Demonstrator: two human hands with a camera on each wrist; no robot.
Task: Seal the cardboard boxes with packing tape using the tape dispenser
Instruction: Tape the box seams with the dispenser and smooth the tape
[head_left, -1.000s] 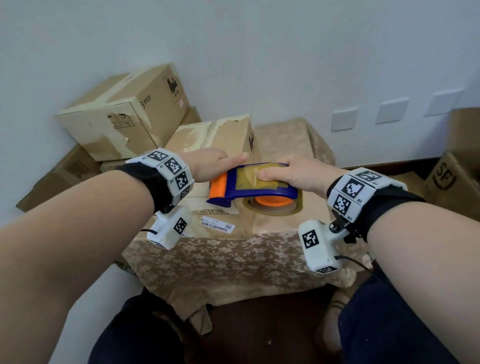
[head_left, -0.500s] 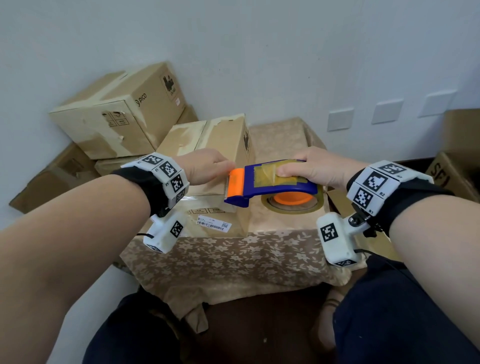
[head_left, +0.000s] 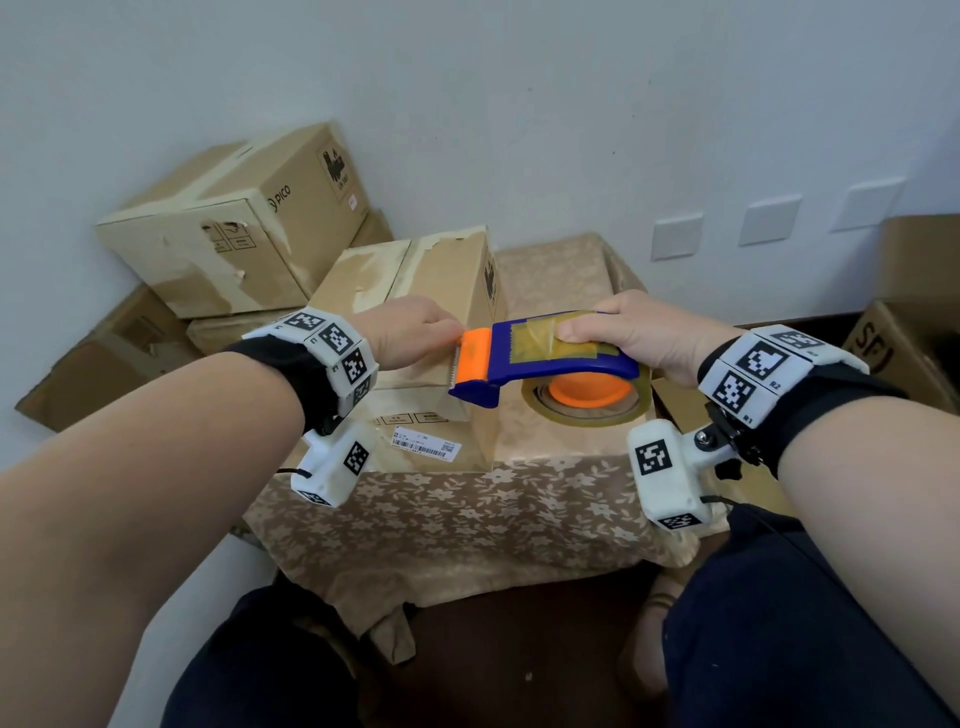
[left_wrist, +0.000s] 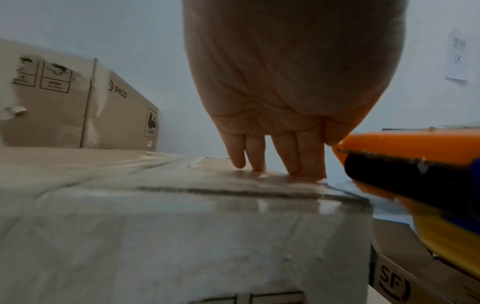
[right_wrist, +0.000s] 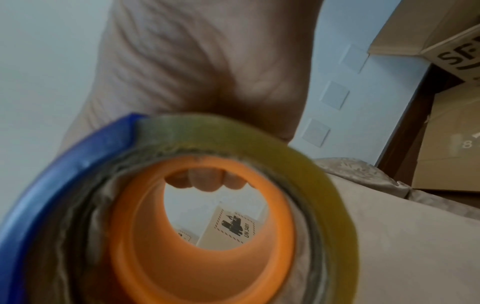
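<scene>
A cardboard box (head_left: 431, 280) stands on the cloth-covered table (head_left: 452, 509). My left hand (head_left: 415, 332) presses straight fingers (left_wrist: 272, 156) down on the box's top (left_wrist: 182, 197) near its right edge, where shiny tape lies. My right hand (head_left: 628, 332) grips the blue and orange tape dispenser (head_left: 540, 364) from above, thumb on its top. The dispenser hangs just right of the box, its orange head (left_wrist: 405, 144) next to my left fingers. In the right wrist view the tape roll (right_wrist: 259, 148) fills the frame, and my fingertips (right_wrist: 207, 182) show through its orange core.
More cardboard boxes are stacked at the back left, the top one marked PICO (head_left: 234, 228). Boxes marked SF (head_left: 904, 353) stand at the right. A wall runs close behind. My legs are under the table's front edge.
The dispenser has moved right, off the box's top to just past its right edge. My left hand has stayed on the box's top.
</scene>
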